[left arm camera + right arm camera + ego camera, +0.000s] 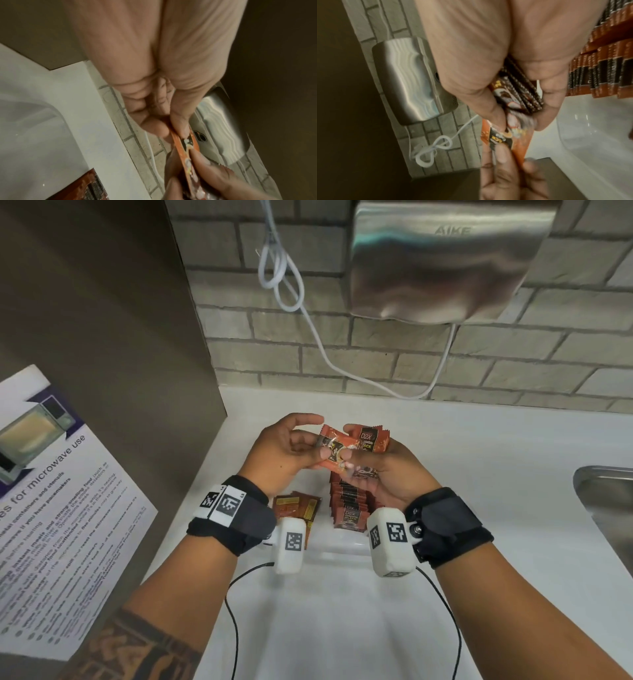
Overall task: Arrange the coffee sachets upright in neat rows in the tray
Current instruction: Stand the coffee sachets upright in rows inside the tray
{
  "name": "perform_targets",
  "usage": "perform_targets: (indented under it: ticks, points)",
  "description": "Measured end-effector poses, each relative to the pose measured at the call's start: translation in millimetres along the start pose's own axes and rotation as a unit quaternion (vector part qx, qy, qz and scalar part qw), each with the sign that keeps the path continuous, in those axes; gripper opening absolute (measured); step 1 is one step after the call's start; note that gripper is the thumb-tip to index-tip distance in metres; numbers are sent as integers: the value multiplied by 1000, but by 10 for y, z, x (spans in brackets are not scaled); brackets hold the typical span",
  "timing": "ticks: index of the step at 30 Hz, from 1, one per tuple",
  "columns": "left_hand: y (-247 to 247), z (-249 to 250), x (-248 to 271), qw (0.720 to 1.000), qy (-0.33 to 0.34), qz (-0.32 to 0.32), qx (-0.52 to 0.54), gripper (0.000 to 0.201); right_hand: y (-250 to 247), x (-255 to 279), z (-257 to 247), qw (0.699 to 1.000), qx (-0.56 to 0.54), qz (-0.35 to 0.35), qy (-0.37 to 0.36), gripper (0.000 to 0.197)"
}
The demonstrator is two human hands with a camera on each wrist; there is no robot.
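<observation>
Over the clear tray (339, 546) both hands meet on one orange-brown coffee sachet (335, 451). My left hand (317, 440) pinches its left end; edge-on, the sachet (187, 146) sits between thumb and fingers. My right hand (352, 447) grips a small bundle of sachets (374, 438), and its thumb also presses the single sachet (513, 139). The bundle (520, 92) lies against the right palm. Below the hands a row of upright sachets (349, 503) fills the tray's right part. A few sachets (295, 506) lie flat in its left part.
The tray stands on a white counter (479, 474) against a brick wall. A steel hand dryer (445, 261) hangs above, its white cable (284, 275) looped at the left. A steel sink (606, 508) is at the right, a brown panel with a microwave notice (51, 491) at the left.
</observation>
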State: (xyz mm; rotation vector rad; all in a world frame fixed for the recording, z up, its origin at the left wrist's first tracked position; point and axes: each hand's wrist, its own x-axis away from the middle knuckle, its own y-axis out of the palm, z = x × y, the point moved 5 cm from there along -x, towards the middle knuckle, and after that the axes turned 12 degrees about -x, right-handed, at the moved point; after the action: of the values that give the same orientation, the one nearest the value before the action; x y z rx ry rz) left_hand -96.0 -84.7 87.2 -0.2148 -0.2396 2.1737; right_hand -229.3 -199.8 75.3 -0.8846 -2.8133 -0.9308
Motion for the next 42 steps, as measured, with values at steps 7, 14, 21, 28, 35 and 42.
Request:
perform_targets:
  ticks: [7, 14, 21, 28, 35, 42]
  points:
    - [54, 220, -3, 981, 88, -46, -169, 25, 112, 52, 107, 980, 131, -97, 114, 38]
    - [315, 299, 75, 903, 192, -150, -355, 91, 111, -63, 125, 991, -11, -67, 118, 26]
    - [356, 344, 48, 826, 275, -58, -488, 73, 284, -91, 140, 991, -63, -101, 62, 19]
    - [305, 355, -8, 850, 282, -60, -442, 66, 286, -40, 98, 999, 10, -39, 8, 14]
    - [148, 351, -76, 847, 224, -35, -480, 102, 240, -60, -173, 959, 258, 31, -115, 19]
    - [131, 55, -45, 931, -123, -127, 321, 105, 400, -26, -133, 984, 138, -38, -109, 31]
